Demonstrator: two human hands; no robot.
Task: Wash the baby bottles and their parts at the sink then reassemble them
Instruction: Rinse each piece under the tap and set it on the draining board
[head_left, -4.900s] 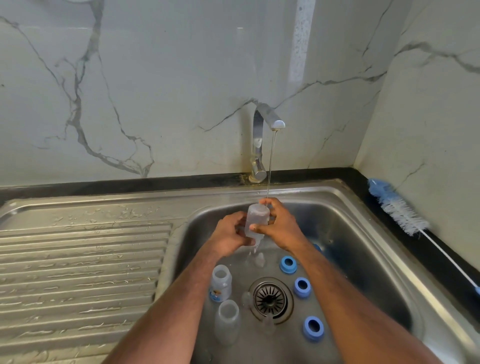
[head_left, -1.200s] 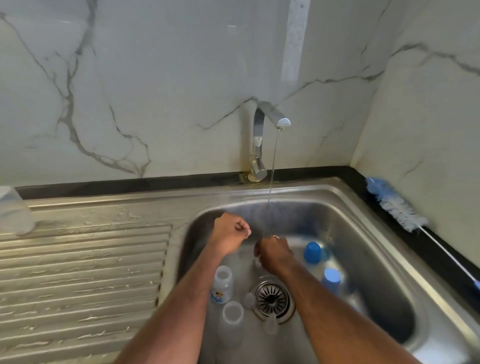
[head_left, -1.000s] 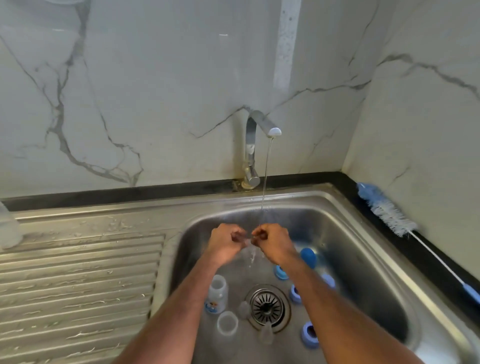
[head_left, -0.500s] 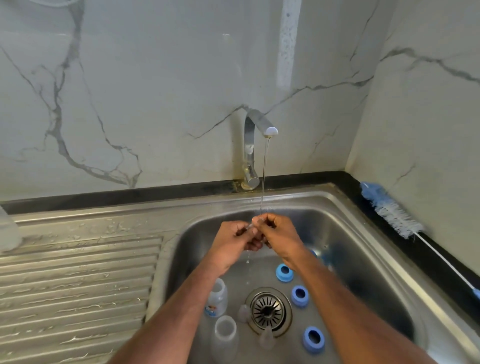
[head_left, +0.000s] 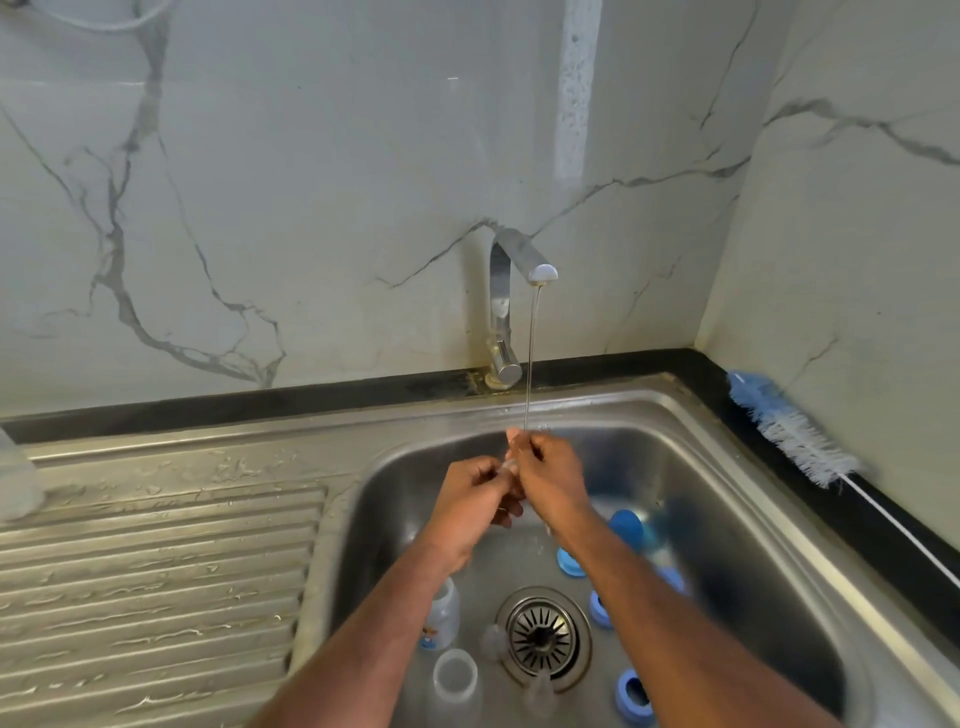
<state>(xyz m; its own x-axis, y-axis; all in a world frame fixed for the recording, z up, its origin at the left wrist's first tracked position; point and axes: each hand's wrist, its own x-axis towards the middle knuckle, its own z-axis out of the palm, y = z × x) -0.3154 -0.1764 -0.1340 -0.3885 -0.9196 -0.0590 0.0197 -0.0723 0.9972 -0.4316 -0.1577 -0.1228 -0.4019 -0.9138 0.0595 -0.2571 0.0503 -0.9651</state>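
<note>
My left hand (head_left: 475, 499) and my right hand (head_left: 550, 478) meet over the sink (head_left: 727, 499), under a thin stream from the tap (head_left: 511, 312). Together they pinch a small clear bottle part (head_left: 510, 464), mostly hidden by the fingers. On the sink floor stand two clear bottles without tops, one with a printed label (head_left: 441, 613) and one nearer me (head_left: 454, 675). Blue screw rings (head_left: 634, 693) and a blue cap (head_left: 626, 525) lie to the right of the drain (head_left: 543, 631). Clear teats (head_left: 491, 642) sit beside the drain.
A blue and white bottle brush (head_left: 789, 431) lies on the black ledge at the right, against the wall. The wet ribbed drainboard (head_left: 156, 571) spreads to the left, with a clear bottle (head_left: 15, 483) at its far left edge.
The bottle held under the tap earlier now stands on the drainboard at the left. My right hand picked a small clear part from the sink floor, and both hands now work it under the stream.
</note>
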